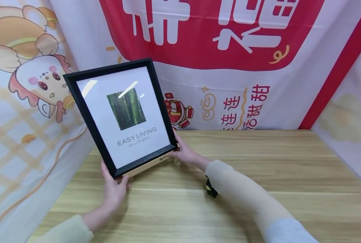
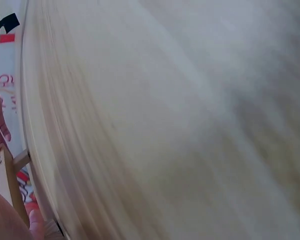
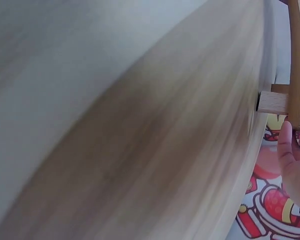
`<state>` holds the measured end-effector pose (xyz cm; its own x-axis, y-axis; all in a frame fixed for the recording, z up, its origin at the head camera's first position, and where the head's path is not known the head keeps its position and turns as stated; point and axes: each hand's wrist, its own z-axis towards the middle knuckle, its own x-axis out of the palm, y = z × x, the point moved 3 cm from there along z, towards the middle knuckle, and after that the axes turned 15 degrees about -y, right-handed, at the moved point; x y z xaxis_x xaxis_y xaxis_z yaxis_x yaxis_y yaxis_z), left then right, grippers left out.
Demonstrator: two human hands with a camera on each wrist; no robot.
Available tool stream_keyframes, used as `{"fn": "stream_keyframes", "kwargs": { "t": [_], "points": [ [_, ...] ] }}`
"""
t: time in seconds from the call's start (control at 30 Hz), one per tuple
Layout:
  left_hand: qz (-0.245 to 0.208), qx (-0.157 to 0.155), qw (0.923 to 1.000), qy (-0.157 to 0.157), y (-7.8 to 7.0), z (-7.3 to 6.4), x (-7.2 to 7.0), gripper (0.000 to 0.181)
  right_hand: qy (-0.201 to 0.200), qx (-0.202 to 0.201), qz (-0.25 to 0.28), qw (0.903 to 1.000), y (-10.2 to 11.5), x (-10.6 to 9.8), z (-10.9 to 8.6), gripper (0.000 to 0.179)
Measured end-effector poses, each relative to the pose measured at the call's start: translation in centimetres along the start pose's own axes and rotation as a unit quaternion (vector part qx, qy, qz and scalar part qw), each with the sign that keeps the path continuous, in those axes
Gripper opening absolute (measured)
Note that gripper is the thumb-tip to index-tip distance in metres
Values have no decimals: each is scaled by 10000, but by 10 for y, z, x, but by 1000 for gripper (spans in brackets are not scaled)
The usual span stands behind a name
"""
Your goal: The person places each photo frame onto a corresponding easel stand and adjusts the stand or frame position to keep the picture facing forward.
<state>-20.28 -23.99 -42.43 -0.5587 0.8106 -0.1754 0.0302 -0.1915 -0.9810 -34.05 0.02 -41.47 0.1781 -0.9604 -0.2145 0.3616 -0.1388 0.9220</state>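
Note:
A black picture frame (image 1: pixel 126 116) with a bamboo picture and the words "EASY LIVING" leans back, turned slightly, on the ledge of a wooden easel (image 1: pixel 148 166). My left hand (image 1: pixel 113 192) grips the near left end of that ledge, thumb in front, fingers up beside the frame's corner. At the other end, my right hand (image 1: pixel 184 152) holds the ledge by the frame's lower right corner, its fingers partly hidden behind. The left wrist view shows the easel's ledge (image 2: pixel 9 182) between both hands. In the right wrist view a short wooden foot (image 3: pixel 273 102) reaches the table.
The wood-grain table (image 1: pixel 259 168) spreads to the right and front. Behind it hangs a red and white printed cloth (image 1: pixel 192 57), and a cartoon-patterned cloth (image 1: pixel 22 135) hangs close on the left. A black strap (image 1: pixel 210 188) shows under the right wrist.

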Motion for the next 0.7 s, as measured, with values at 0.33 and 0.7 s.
{"fn": "stream_keyframes", "kwargs": {
  "t": [0.33, 0.7],
  "points": [
    [38, 158, 9996, 247, -4, -13, 31, 108, -145, -2, 120, 9998, 1, -40, -21, 108],
    [6, 224, 9980, 593, -9, -29, 72, 107, -505, 339, 223, 9979, -3, -88, -47, 105]
  ]
}}
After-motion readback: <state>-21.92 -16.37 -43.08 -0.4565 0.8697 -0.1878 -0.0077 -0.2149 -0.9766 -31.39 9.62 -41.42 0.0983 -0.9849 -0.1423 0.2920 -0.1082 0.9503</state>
